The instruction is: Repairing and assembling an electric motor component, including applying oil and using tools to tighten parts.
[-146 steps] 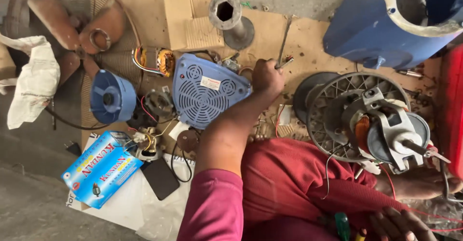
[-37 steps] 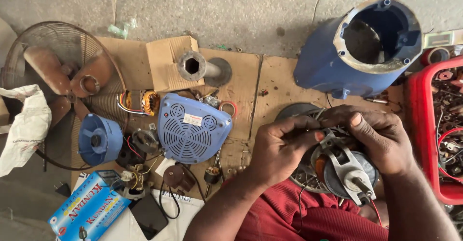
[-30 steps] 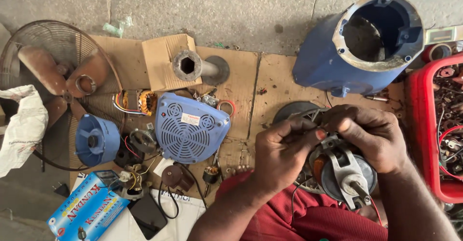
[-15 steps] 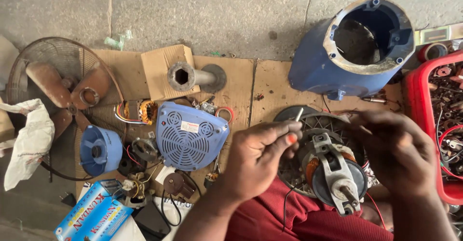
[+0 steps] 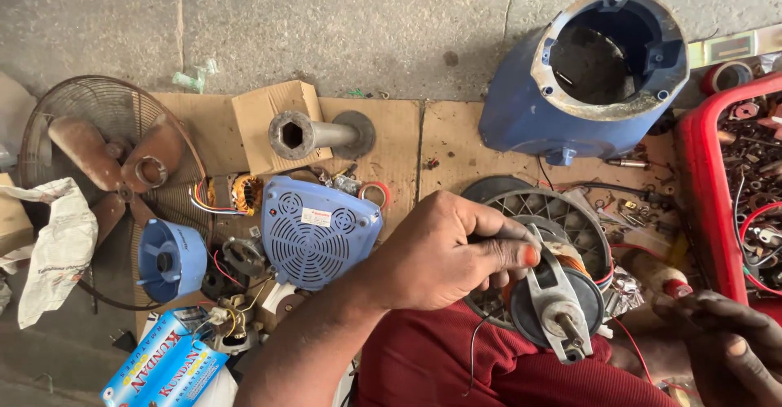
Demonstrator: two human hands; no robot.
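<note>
My left hand [image 5: 436, 252] is out in front of me, its fingers [image 5: 509, 254] curled together around the metal bracket [image 5: 554, 297] of the fan motor [image 5: 547, 293], thumb and fingertips pressed onto the top of that bracket where it crosses the copper winding. The motor sits on my lap, over the red cloth [image 5: 456, 358], and its round dark body rests against the grey slotted grille [image 5: 562, 220] just behind it. My right hand [image 5: 729, 350] is low at the corner, well apart from the motor; its fingers are bent in loosely, and I cannot tell whether they hold anything. Just beside it lies a small red-tipped tool [image 5: 664, 277]. Further out on my right stands a red crate [image 5: 705, 179] full of wires and scrap. Ahead of the motor a big blue housing [image 5: 586, 81] lies tilted on the floor, its open mouth turned up toward me. To my left, on flattened cardboard [image 5: 391, 146], sits a blue vented cover [image 5: 318, 232] — near it a grey metal pipe stand [image 5: 314, 134] leaning on a small box, a loose coil with coloured wires [image 5: 236, 195], and a small blue cup-shaped part [image 5: 167, 260]. Beyond those lies a rusty fan with its wire guard [image 5: 106, 154] — a white bag [image 5: 61, 248] beside it.
</note>
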